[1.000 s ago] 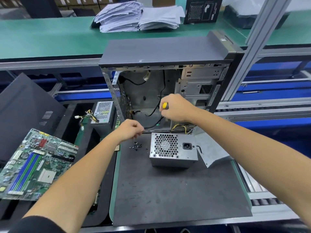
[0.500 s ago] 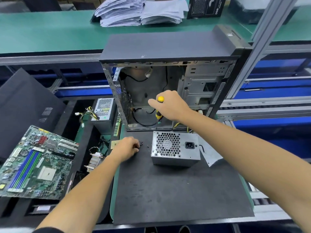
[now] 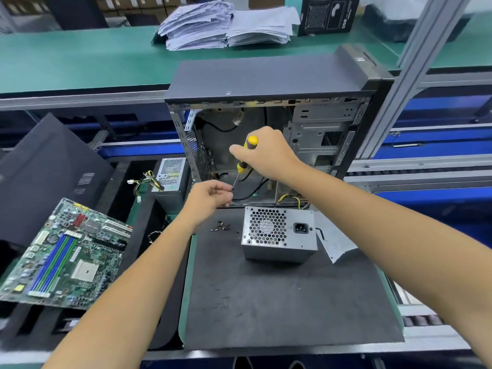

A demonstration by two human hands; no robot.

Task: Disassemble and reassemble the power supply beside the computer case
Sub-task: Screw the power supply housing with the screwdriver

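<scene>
Right hand gripped the screwdriver, left hand pinched at its tip, both just above the power supply.

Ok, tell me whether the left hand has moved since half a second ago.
Yes: left hand rose off the screws toward the screwdriver tip.

Black box at far edge of green table carried only readable print: white "850", turned sideways, on right part of its face. Smaller line of white lettering beside it was too blurred to read. Round sticker on fan hub behind grille of power supply bore print too small to make out. Circuit board at left showed tiny markings, none legible. Stacked papers showed no legible writing.
</scene>
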